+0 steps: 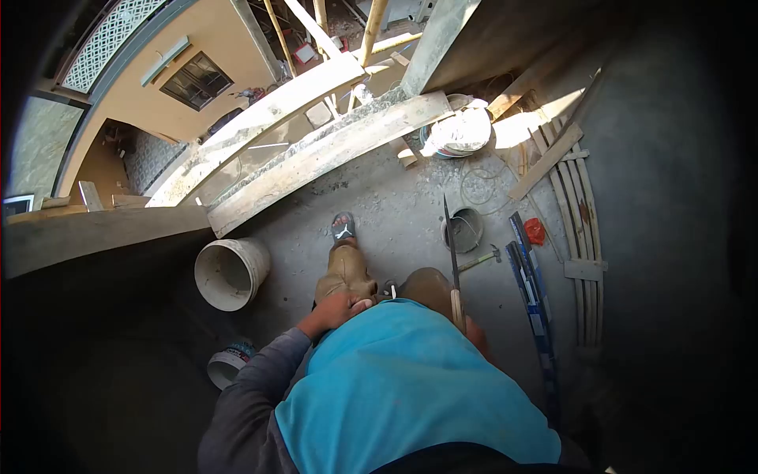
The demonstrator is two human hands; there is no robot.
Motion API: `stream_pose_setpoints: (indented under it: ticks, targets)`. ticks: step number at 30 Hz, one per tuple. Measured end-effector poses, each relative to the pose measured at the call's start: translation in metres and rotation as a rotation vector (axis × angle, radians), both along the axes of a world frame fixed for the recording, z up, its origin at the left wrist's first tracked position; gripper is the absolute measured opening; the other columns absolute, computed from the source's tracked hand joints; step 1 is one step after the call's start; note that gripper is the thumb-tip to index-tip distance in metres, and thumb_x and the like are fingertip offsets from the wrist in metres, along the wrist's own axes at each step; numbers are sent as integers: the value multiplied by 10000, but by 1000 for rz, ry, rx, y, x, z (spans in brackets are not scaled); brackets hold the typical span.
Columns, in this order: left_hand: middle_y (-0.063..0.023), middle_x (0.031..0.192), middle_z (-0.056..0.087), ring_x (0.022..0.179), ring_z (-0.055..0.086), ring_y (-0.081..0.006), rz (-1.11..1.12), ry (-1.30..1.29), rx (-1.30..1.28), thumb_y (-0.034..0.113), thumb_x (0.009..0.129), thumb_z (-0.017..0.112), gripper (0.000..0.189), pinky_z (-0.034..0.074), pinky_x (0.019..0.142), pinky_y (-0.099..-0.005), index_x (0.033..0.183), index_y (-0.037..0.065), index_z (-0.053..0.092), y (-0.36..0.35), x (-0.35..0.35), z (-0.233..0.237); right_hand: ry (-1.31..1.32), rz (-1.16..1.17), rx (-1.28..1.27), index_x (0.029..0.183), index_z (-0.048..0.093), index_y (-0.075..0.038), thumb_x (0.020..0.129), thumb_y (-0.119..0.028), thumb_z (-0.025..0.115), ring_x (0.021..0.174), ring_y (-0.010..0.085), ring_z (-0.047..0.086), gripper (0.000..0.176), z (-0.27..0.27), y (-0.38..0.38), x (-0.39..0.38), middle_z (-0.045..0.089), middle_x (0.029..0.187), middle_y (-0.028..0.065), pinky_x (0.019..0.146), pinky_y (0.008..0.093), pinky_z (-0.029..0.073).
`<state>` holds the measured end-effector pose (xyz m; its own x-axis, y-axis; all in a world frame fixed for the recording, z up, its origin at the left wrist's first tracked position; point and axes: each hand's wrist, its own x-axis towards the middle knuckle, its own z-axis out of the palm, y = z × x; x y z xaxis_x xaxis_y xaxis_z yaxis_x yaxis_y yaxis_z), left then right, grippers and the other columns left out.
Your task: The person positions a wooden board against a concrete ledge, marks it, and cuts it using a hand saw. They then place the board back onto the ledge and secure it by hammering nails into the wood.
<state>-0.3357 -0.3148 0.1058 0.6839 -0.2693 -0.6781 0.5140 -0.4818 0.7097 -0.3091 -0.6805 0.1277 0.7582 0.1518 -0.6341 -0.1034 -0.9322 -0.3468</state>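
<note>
My left hand (pixel 335 311) rests at my waist over the brown trousers, with its fingers curled near the hem of the blue shirt (pixel 395 363). What it grips, if anything, is hidden. Partly covered by the shirt, my right hand (pixel 475 335) is closed at the lower end of a long-bladed tool (pixel 453 253). The tool has a pale wooden handle and a thin dark blade pointing away from me. Just right of the blade lie a hammer (pixel 480 260) and a round grey container (pixel 464 230) on the concrete floor.
A white bucket (pixel 254 265) and a smaller container (pixel 223 370) stand at left. Blue-and-black long packs (pixel 530 288), a red bag (pixel 534 231) and bamboo strips (pixel 583 213) lie at right. Ahead, a board (pixel 316 162) edges an opening, beside a covered bucket (pixel 462 134).
</note>
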Motion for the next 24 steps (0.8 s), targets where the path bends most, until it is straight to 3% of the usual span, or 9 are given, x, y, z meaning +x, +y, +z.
stream_pose_setpoints:
  ticks: [3,7,9,10,11,13,17,20,24]
  targets:
    - [-166,696,604,604,560,-225,-2,5,-56,431,949,466,457,421,596,-391,841,14,618,8,49,-6,134,-43,42,1046,483,-11,816,-341,627,877,444,612,428,35,17,54,611,865,275,693,485,473]
    - [-136,722,606,664,568,-192,-9,178,-45,423,950,478,444,433,630,-374,852,12,614,-6,128,-28,130,-24,148,1021,528,3,768,-212,666,824,425,627,359,20,14,148,630,872,234,718,469,491]
    - [-171,834,639,774,625,-306,361,43,93,366,919,545,346,465,706,-400,928,30,626,-18,181,-45,-137,30,294,1107,555,1,751,-124,659,860,401,629,391,-24,4,204,632,930,225,746,425,500]
    - [-164,836,632,774,622,-308,458,-56,141,322,900,579,294,467,701,-394,932,33,620,-22,211,-74,-275,77,322,1132,556,6,773,-119,655,872,381,637,392,-43,12,241,632,940,224,742,384,506]
    - [-157,838,626,774,618,-311,552,-143,187,279,881,614,248,470,695,-388,935,37,613,-26,239,-105,-199,2,415,1205,525,-29,730,-131,651,949,411,597,502,-61,17,280,612,1027,231,817,447,483]
    - [-154,865,621,815,609,-321,704,-480,388,252,863,632,224,473,717,-398,947,45,617,-33,313,-151,-197,23,490,1204,516,-15,749,-183,663,925,422,594,506,-99,31,357,611,1005,235,803,451,479]
    - [-158,990,615,935,582,-367,877,-538,624,241,867,602,237,467,817,-438,1045,86,621,-41,447,-245,-206,75,390,1177,521,-10,792,-207,629,892,438,587,446,-195,39,450,610,968,250,768,457,472]
    - [-149,1102,594,1056,538,-350,875,-542,704,243,850,609,289,443,886,-436,1101,99,611,-41,525,-308,-153,83,305,1163,521,4,808,-193,605,856,448,589,415,-229,54,490,611,939,259,754,461,473]
    - [-113,1033,602,1007,547,-313,766,-674,802,250,827,609,252,422,864,-433,1043,122,632,-30,589,-385,-133,84,354,1147,517,30,826,-179,590,806,424,608,390,-280,55,507,613,880,248,722,449,482]
